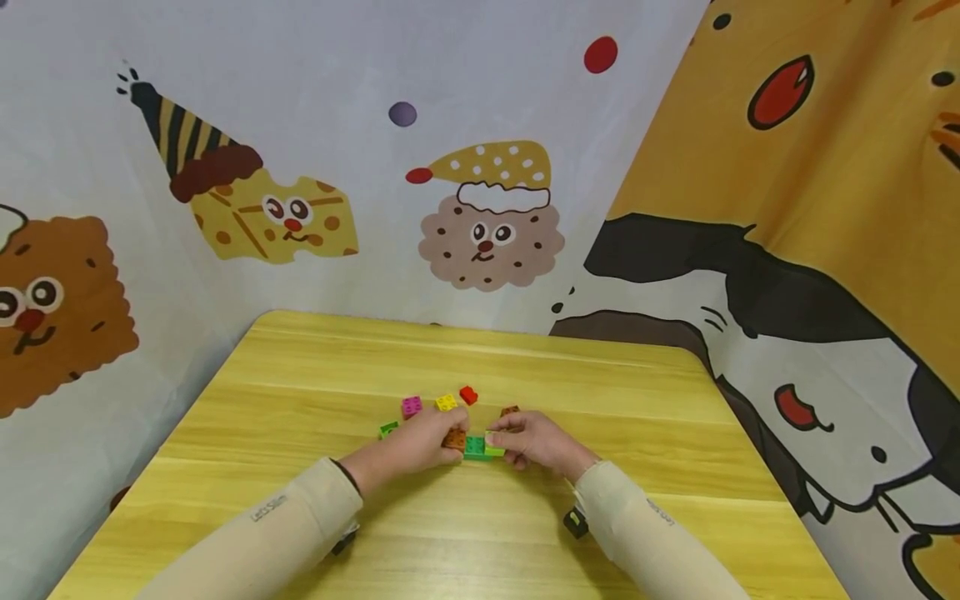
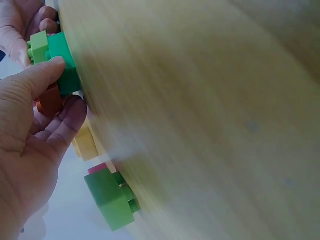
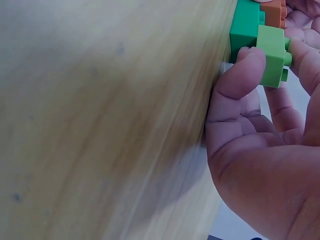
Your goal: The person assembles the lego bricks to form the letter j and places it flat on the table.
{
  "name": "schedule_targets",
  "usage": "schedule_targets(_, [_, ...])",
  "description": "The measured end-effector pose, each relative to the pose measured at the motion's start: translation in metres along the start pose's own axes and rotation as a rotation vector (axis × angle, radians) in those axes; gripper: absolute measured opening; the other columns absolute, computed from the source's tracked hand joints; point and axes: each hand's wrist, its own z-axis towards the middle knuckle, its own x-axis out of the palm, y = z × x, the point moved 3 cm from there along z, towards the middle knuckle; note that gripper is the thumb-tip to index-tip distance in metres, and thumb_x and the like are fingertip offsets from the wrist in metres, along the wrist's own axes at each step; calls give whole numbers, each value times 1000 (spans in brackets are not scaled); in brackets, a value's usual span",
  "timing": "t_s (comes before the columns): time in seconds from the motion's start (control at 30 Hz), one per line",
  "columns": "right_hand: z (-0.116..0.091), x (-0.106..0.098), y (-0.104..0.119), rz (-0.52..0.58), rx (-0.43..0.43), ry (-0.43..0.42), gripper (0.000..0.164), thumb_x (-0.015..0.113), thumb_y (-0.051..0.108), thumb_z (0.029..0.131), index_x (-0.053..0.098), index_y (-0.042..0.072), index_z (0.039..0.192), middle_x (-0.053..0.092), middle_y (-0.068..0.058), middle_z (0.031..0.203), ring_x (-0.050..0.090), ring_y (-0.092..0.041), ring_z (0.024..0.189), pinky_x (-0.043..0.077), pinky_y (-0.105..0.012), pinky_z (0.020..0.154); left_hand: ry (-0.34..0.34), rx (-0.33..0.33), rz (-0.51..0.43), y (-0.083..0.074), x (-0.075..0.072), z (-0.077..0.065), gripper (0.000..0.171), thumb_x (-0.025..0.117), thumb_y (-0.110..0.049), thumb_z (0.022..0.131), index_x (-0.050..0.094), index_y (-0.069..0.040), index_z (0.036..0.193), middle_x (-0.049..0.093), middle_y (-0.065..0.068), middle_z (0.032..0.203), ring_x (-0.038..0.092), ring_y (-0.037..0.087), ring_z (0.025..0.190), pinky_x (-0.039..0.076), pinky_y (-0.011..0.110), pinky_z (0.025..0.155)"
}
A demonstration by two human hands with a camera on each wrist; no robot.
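Note:
A dark green toy building brick (image 1: 474,448) lies on the table between both hands. On its left end sits an orange-brown brick (image 1: 454,439); a light green brick (image 3: 271,56) sits at its right end. My left hand (image 1: 417,440) grips the orange-brown brick, its thumb reaching onto the dark green brick's side in the left wrist view. With thumb and fingers, my right hand (image 1: 542,442) pinches the light green brick. Whether the light green brick is fully pressed down cannot be told.
Behind the left hand lie a magenta brick (image 1: 412,406), a yellow brick (image 1: 446,402) and a red brick (image 1: 468,395). Another green brick (image 2: 111,199) is left of that hand. A brown brick (image 1: 510,410) is partly hidden behind the right hand. The wooden table (image 1: 465,533) meets a printed cloth (image 1: 337,292).

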Motion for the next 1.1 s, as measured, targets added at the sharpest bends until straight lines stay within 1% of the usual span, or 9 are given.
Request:
schedule_targets(0.23, [1, 0, -3, -3, -5, 18, 49, 77, 44, 99, 73, 10, 133, 73, -7, 94, 65, -17, 76, 58, -31, 66, 2, -4, -4, 0, 1, 0, 30, 85, -18, 93, 61, -15, 110, 63, -6, 85, 51, 6, 72, 46, 21, 64])
schedule_targets(0.37, [1, 0, -5, -17, -23, 20, 52, 72, 50, 101, 72, 10, 134, 73, -8, 96, 66, -18, 77, 58, -32, 67, 5, -11, -14, 0, 1, -1, 30, 85, -18, 94, 61, -14, 111, 64, -6, 86, 51, 6, 72, 46, 21, 65])
schedule_targets(0.5, [1, 0, -6, -36, -33, -3, 58, 65, 57, 103, 70, 9, 136, 73, -9, 98, 68, -19, 80, 59, -33, 68, 4, -17, -14, 0, 1, -1, 29, 85, -17, 94, 62, -14, 111, 63, -6, 86, 51, 6, 71, 46, 21, 64])
schedule_targets(0.57, [-1, -2, -5, -45, -36, -20, 59, 62, 57, 105, 69, 9, 137, 73, -10, 98, 68, -20, 81, 60, -34, 69, 3, -20, -14, -1, 1, 0, 29, 85, -17, 94, 62, -14, 111, 63, -6, 85, 50, 6, 71, 45, 21, 63])
schedule_targets(0.63, [-3, -4, -4, -60, -38, -42, 56, 60, 55, 107, 69, 8, 136, 73, -11, 97, 69, -21, 83, 60, -34, 70, 4, -24, -16, 0, 1, 0, 29, 85, -17, 94, 62, -14, 111, 62, -6, 84, 50, 7, 71, 45, 21, 63])
schedule_targets(0.77, [-9, -15, -4, -125, -61, -117, 42, 64, 44, 108, 73, 9, 127, 75, -9, 98, 69, -20, 85, 59, -34, 72, 7, -27, -19, 0, 1, 1, 29, 85, -19, 94, 62, -15, 110, 61, -7, 85, 49, 6, 72, 44, 21, 63])
schedule_targets(0.9, [-12, -31, -5, -250, -99, -262, 24, 74, 33, 103, 78, 15, 118, 75, -2, 97, 65, -16, 82, 56, -31, 72, 12, -37, -17, 2, 1, 1, 29, 85, -20, 94, 62, -16, 111, 60, -8, 85, 48, 6, 72, 44, 21, 64])
schedule_targets(1.0, [-12, -40, -5, -365, -128, -360, 20, 80, 27, 99, 79, 17, 116, 74, 2, 100, 62, -14, 83, 53, -29, 71, 14, -42, -14, 3, 1, 1, 30, 85, -20, 94, 62, -16, 112, 60, -8, 84, 48, 6, 71, 44, 21, 63])
schedule_targets(1.1, [-11, -45, -3, -474, -166, -401, 23, 82, 22, 96, 79, 16, 117, 75, 3, 106, 60, -13, 84, 52, -27, 69, 16, -44, -16, 3, 2, 1, 30, 85, -20, 94, 62, -17, 112, 60, -8, 84, 49, 6, 72, 45, 21, 64])
